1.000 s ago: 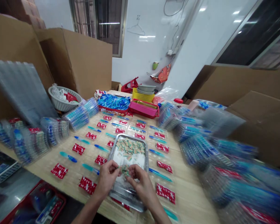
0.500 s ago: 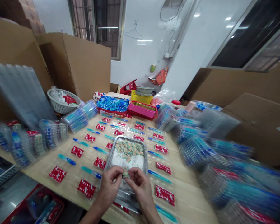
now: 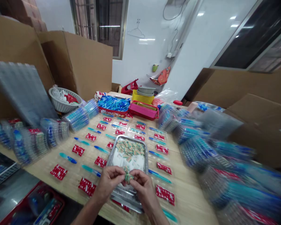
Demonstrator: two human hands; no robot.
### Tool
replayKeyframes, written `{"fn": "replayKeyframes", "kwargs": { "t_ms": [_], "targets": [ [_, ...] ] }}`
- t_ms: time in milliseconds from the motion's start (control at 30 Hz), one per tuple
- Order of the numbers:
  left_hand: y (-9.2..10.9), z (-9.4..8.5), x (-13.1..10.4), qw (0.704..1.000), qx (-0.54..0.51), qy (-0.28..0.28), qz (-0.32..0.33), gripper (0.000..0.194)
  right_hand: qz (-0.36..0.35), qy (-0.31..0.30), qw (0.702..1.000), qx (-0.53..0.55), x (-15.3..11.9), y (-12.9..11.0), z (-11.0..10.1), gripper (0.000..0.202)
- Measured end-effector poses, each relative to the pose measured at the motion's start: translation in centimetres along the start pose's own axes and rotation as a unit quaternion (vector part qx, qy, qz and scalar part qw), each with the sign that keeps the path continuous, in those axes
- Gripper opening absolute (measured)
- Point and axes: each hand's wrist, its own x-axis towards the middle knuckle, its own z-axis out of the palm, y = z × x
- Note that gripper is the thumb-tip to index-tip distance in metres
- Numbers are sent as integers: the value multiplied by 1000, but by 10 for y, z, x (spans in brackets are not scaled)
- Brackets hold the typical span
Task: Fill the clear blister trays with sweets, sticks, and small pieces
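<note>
Over the front half of a metal tray (image 3: 145,165), my left hand (image 3: 110,182) and my right hand (image 3: 144,187) meet, fingertips pinched on small green-and-tan pieces (image 3: 128,178) between them. Similar small square pieces (image 3: 130,147) lie heaped at the tray's far end, on white material (image 3: 135,161). Around the tray are rows of clear plastic packs, holding red patterned packets (image 3: 165,194) and blue-turquoise pen-like items (image 3: 159,176). How many pieces my fingers hold is too small to tell.
Blurred stacks of filled clear packs (image 3: 199,150) line the right side, with more stacks (image 3: 29,143) on the left. Behind stand a red basket of blue items (image 3: 113,113), a pink container (image 3: 144,110) and a grey basket (image 3: 63,104). Cardboard boxes (image 3: 89,62) flank the table (image 3: 189,200).
My fingers have closed in on the green-and-tan pieces, which show larger between both hands. My left forearm has swung slightly left, and the view has shifted a little.
</note>
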Motion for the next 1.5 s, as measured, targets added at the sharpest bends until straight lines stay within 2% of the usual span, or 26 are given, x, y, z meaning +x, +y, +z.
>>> {"fn": "replayKeyframes", "kwargs": {
  "t_ms": [133, 300, 467, 567, 733, 867, 1067, 1167, 1267, 1367, 1433, 1500],
  "targets": [
    [-1, -1, 0, 1000, 14, 4, -13, 13, -20, 3, 999, -39, 1, 0, 0, 28],
    [-3, -1, 3, 998, 40, 38, -21, 13, -80, 72, 987, -124, 4, 6, -1, 26],
    [-7, 0, 4, 995, 78, 62, 19, 5, -99, 51, 974, -195, 2, 5, 3, 21],
    [-10, 0, 3, 995, 83, 50, 25, 6, -110, 52, 973, -198, 0, 4, 7, 20],
    [-13, 0, 2, 994, 99, 41, 22, 2, -90, 52, 978, -178, 1, 3, 9, 26],
    [-12, -1, 1, 992, 123, 2, 20, 3, -92, 59, 972, -211, 4, 3, 4, 24],
    [-14, -10, 0, 984, 168, -53, 30, 1, -97, 4, 962, -256, 4, 0, -5, 17],
    [-14, -13, 0, 977, 197, -77, 26, 3, -141, -21, 937, -318, 2, -2, -5, 7],
    [-12, -13, -1, 970, 222, -91, 28, 4, -204, -26, 896, -392, 0, -2, -3, 11],
    [-11, -14, -1, 969, 227, -98, 12, 3, -230, -33, 878, -419, 1, 0, -7, 12],
    [-13, -18, 1, 972, 217, -86, -21, 2, -214, -19, 882, -419, 3, 2, -16, 9],
    [-15, -23, 3, 974, 213, -64, -51, 7, -166, 2, 904, -393, 6, 3, -28, 5]
  ]
}}
